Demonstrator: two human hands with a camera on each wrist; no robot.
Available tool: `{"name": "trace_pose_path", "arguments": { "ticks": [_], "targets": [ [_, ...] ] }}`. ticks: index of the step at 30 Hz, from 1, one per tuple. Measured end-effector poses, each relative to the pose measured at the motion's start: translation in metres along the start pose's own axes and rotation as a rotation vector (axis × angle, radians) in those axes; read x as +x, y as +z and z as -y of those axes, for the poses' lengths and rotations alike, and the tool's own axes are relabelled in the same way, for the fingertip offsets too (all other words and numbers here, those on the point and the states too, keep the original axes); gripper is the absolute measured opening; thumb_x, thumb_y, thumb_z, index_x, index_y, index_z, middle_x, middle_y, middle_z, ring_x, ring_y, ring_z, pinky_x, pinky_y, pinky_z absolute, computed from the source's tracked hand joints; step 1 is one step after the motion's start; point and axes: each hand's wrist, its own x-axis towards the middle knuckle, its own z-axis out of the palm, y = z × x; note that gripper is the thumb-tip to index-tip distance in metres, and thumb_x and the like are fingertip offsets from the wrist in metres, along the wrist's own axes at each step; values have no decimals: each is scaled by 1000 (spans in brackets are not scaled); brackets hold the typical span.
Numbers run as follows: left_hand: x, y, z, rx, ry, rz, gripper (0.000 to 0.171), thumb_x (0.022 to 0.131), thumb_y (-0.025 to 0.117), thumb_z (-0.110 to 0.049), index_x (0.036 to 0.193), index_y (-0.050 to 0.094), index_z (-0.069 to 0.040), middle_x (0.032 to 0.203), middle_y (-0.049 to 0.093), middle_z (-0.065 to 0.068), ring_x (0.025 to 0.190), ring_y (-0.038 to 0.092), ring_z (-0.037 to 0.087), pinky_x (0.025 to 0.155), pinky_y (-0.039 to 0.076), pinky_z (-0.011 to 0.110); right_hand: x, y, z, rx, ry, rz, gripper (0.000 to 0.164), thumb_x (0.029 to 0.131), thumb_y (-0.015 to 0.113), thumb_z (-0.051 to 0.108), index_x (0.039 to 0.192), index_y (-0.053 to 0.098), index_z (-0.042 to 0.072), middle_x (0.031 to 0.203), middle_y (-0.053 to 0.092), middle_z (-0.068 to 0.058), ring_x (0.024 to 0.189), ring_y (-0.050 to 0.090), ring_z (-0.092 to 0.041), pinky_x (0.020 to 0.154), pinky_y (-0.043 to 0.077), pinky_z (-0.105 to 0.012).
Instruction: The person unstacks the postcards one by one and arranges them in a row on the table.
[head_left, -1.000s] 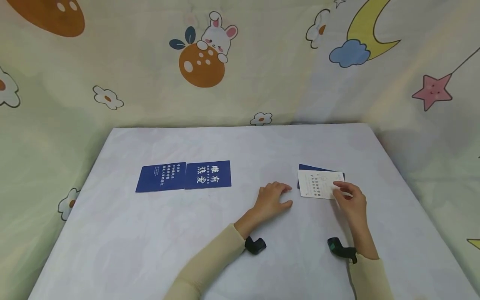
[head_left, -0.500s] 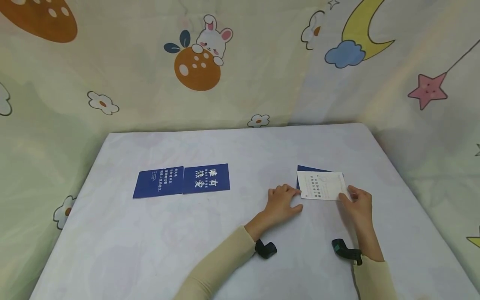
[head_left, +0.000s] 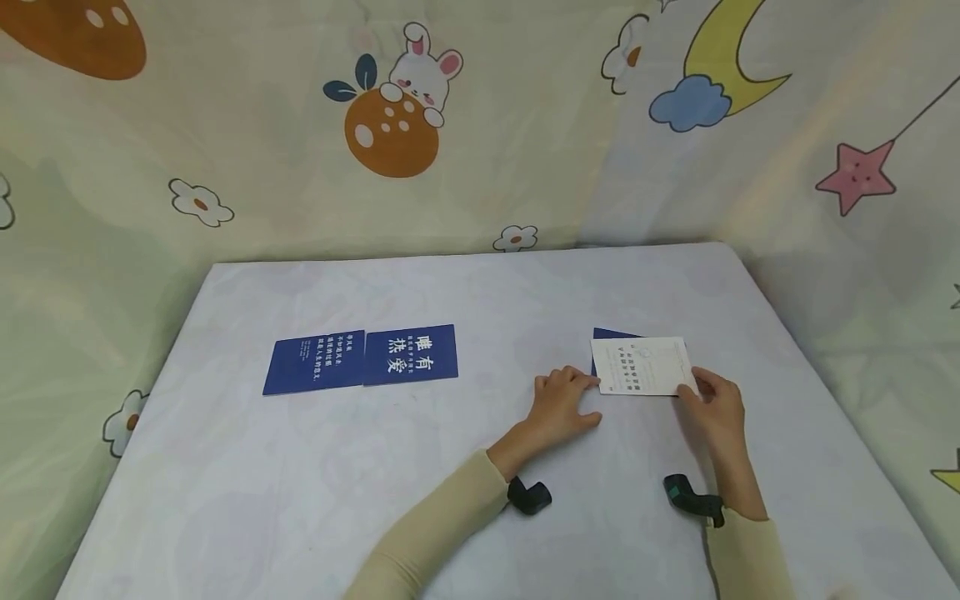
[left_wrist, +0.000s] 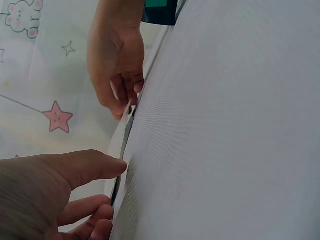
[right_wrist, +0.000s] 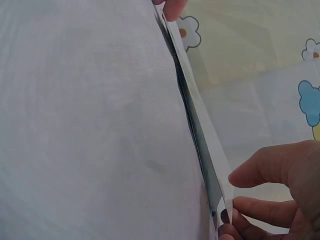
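Note:
A white card (head_left: 645, 367) printed with dark characters lies over a dark blue card (head_left: 611, 333) at the right of the table in the head view. My right hand (head_left: 717, 414) pinches the white card's right edge, thumb on top. At the card's left edge, the fingertips of my left hand (head_left: 557, 408) touch it, the thumb held apart. Seen edge-on in the right wrist view, the white card (right_wrist: 212, 140) is lifted slightly off the dark one beneath. The blue card's face is mostly hidden.
Two blue cards with white lettering, a left one (head_left: 315, 363) and a right one (head_left: 411, 355), lie side by side on the white table (head_left: 300, 492). Patterned cloth (head_left: 300, 192) hangs behind and at the sides.
My left hand has moved right, from beside the cards to the white card's left edge. My right hand has shifted slightly right along the card. The white card turned a little.

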Motion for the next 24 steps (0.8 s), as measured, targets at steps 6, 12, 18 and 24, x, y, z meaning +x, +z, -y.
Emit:
{"name": "trace_pose_path", "arguments": {
  "ticks": [6,12,18,24],
  "targets": [
    [-3,-2,1,-44,-12,14,52,84,75,-34,131,61,-18,123,56,-1,109,49,13,91,30,32,-3,-1,0,2,-16,-24,48,91,55,5,135,48,-11,125,51,-30,109,49,-37,76,38,-27],
    [-2,-3,5,-191,-14,6,51,84,76,-31,131,60,-15,121,58,-1,108,50,11,93,28,31,-5,-2,-1,7,-6,-29,48,90,57,5,136,50,-7,127,53,-27,103,54,-32,63,34,-10],
    [1,-4,15,-424,-34,-22,43,85,76,-23,125,62,-13,113,67,-8,101,56,2,95,28,30,-4,1,2,41,0,-20,50,89,60,6,136,50,-7,128,52,-28,104,53,-33,59,34,-7],
    [1,-11,22,-581,-17,-42,37,86,74,-13,121,66,-6,106,72,-1,93,63,3,91,42,20,-7,4,4,70,-24,-15,52,90,63,3,139,48,-4,126,53,-23,94,52,-19,59,38,-6]
  ]
}}
